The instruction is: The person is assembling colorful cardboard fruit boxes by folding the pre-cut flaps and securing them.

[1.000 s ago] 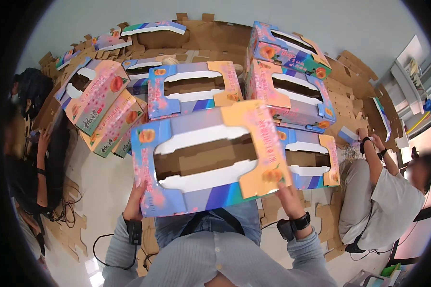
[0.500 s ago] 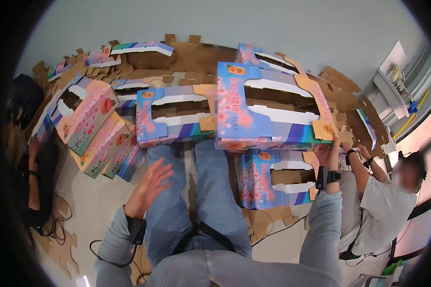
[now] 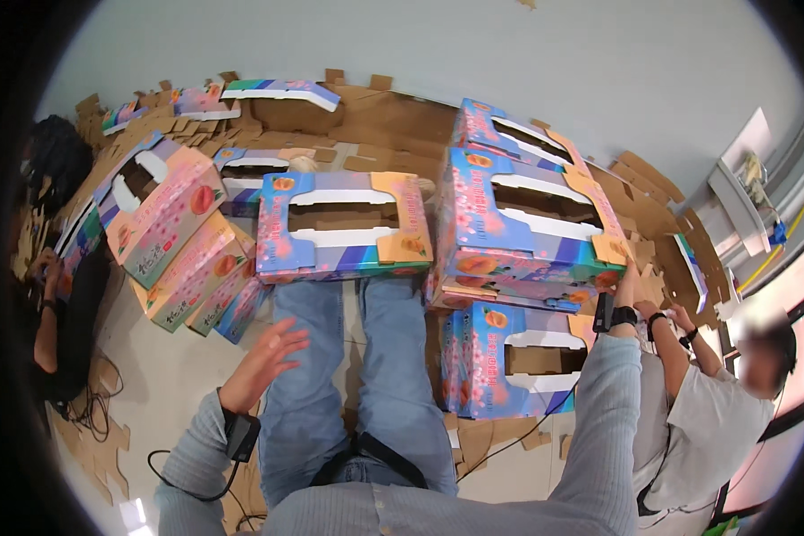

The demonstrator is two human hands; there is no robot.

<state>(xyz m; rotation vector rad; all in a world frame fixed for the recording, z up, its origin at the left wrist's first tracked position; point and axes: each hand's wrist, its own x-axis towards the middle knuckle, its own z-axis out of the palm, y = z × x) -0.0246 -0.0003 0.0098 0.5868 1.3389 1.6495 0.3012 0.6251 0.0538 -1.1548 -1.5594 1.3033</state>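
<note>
My right hand grips the lower right corner of a printed cardboard carton with a cut-out window; some of its fingers are hidden at the edge. This blue, pink and orange carton rests on top of another carton at the right. In front of my thighs, my left hand is open with spread fingers, touching no carton. Just beyond my knees stands a similar carton, upright with its window facing up. Right of my legs, more cartons stand close together on the floor.
A leaning stack of pink and orange cartons stands at the left. Flat brown cardboard lies along the wall. A person in black sits at the left, and another in a light shirt works at the right. A cable crosses the floor.
The carton in my right hand has come down at the right and now sits on another carton, apart from the middle one. My left hand stays open, slightly lower and further left.
</note>
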